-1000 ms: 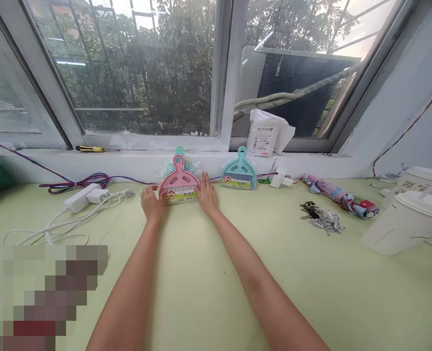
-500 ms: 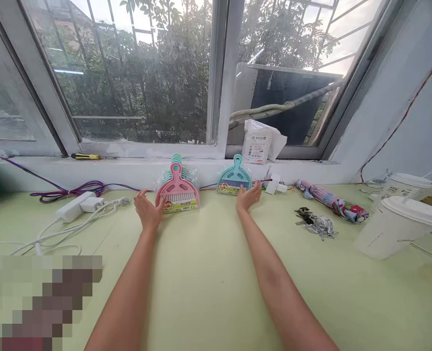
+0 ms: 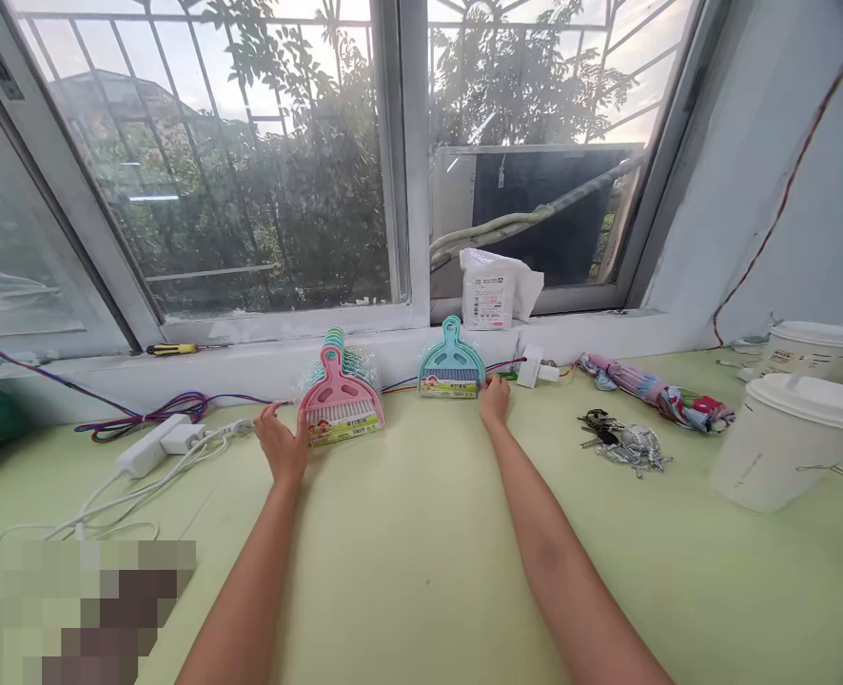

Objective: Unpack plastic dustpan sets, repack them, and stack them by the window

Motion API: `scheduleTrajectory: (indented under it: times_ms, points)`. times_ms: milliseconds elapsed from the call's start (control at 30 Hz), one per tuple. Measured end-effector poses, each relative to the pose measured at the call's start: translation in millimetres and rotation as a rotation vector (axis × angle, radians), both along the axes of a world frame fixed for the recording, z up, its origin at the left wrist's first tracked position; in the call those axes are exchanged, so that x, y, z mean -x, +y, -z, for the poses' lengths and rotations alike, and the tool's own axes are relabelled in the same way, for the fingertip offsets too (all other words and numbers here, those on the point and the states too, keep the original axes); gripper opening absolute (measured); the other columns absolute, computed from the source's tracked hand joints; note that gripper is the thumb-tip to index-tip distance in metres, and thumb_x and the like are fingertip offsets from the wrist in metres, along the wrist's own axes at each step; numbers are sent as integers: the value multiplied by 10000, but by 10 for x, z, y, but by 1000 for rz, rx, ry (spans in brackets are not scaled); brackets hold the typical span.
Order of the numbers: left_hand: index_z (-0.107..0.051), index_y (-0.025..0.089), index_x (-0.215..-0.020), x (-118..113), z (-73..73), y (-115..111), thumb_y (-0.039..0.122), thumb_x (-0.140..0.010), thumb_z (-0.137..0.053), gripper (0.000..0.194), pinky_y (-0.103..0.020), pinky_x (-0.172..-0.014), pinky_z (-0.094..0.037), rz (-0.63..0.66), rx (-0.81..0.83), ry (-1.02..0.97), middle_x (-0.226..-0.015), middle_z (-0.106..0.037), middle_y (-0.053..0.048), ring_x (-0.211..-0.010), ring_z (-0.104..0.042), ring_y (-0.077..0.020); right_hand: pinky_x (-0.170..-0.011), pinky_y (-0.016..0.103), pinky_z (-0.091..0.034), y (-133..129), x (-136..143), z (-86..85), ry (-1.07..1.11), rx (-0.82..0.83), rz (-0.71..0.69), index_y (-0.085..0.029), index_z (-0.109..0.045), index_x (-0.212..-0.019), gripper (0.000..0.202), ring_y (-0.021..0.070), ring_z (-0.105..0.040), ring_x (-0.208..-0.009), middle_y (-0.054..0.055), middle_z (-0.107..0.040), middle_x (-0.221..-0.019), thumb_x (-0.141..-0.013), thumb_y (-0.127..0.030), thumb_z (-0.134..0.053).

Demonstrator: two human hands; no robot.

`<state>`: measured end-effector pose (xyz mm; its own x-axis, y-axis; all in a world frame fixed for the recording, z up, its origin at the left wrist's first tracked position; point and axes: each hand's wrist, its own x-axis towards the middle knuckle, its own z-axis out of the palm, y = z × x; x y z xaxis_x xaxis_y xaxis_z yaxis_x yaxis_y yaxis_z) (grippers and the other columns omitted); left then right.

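A row of dustpan-and-brush sets (image 3: 341,392) leans against the wall under the window, a pink one in front and teal ones behind it. My left hand (image 3: 283,445) is at the pink set's left edge, its fingers apart and the thumb by the dustpan's side. Farther right stands a teal dustpan-and-brush set (image 3: 452,362), with another edge showing behind its handle. My right hand (image 3: 494,400) has its fingers bent in on the lower right corner of this teal set. Both fronts carry a printed label below the brush bristles.
White chargers and cables (image 3: 154,447) lie at left, near a bundle of coloured wire (image 3: 179,407). Keys (image 3: 625,442), a folded umbrella (image 3: 656,392) and lidded cups (image 3: 785,442) are on the right. A screwdriver (image 3: 173,349) and a white package (image 3: 489,295) rest on the sill.
My right hand's fingers have closed in at the teal set's corner from a more spread pose. My left hand stays by the pink set. The camera view has tilted up a little.
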<state>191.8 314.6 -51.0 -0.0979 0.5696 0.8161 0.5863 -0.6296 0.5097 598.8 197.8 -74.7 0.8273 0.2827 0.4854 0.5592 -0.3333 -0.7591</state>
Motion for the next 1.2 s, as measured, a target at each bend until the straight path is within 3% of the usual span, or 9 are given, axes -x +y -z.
scheduleTrajectory:
  times_ms: [100,233,467,567,733,833,967,1100,1200]
  points:
    - [-418,169,-1237,-6,-13,-20,457,-893,-459,450,-495,-1046,-306,15,-10,17,-1249,-437,-144,-1171,-418,-285,-773,335,-383,-68,63,-67,11,-118,61,-157,-535,-996,225,263,-549,-974,147,-592,-1012,-868,-142,-350]
    - [-410,171,-1225,-4,-58,-130,422,-901,-450,413,-499,-1065,-275,35,-49,27,-1261,-424,-150,-1216,-383,-284,-737,326,-380,-253,215,-147,52,-266,33,-163,-478,-1015,244,236,-568,-821,119,-600,-911,-903,-149,-261]
    - [-424,183,-1211,29,-75,-637,453,-874,-496,438,-498,-1047,-312,150,-36,-14,-1287,-425,-153,-1231,-400,-284,-680,279,-360,-779,763,-156,93,-327,-122,-211,-431,-899,141,195,-538,-724,60,-583,-815,-910,-230,-292]
    - [-438,209,-1202,-96,-43,-1061,527,-820,-546,509,-459,-960,-418,395,163,-69,-1246,-485,-133,-1169,-478,-271,-657,261,-351,-1051,1049,-142,114,-320,-241,-226,-406,-856,100,178,-525,-696,29,-564,-775,-899,-239,-316]
    - [-517,199,-1123,-449,-86,-1896,610,-785,-537,533,-384,-807,-507,984,849,-136,-1084,-630,-104,-956,-628,-234,-653,255,-365,-1456,1454,-122,170,-285,-381,-234,-405,-835,78,169,-522,-691,8,-543,-756,-886,-245,-347]
    - [-555,190,-1076,-572,-130,-2196,543,-680,-690,548,-340,-734,-517,980,972,-251,-981,-678,-87,-884,-657,-242,-700,277,-393,-1704,1627,-149,114,-230,-429,-216,-464,-926,127,187,-548,-780,49,-590,-859,-898,-247,-344]
    - [-573,186,-1064,-561,-119,-2305,454,-611,-754,557,-312,-672,-529,916,973,-448,-938,-688,-71,-800,-665,-218,-934,346,-349,-2059,1823,-267,-284,-115,-517,-208,-541,-1104,234,228,-495,-1114,110,-585,-1178,-905,-268,-434]
    - [-582,176,-1042,-453,-70,-2279,427,-624,-752,516,-330,-710,-543,901,877,-567,-939,-691,-76,-816,-668,-216,-895,297,-358,-2228,2011,-314,-319,154,-824,-220,-651,-787,255,194,-586,-886,54,-663,-802,-930,-336,-474]
    - [-578,174,-1029,-369,-50,-2260,428,-641,-751,496,-344,-724,-552,885,819,-611,-973,-687,-87,-858,-665,-228,-795,267,-389,-2191,2088,-252,-98,155,-861,-220,-631,-605,342,169,-594,-729,22,-630,-624,-895,-381,-549]
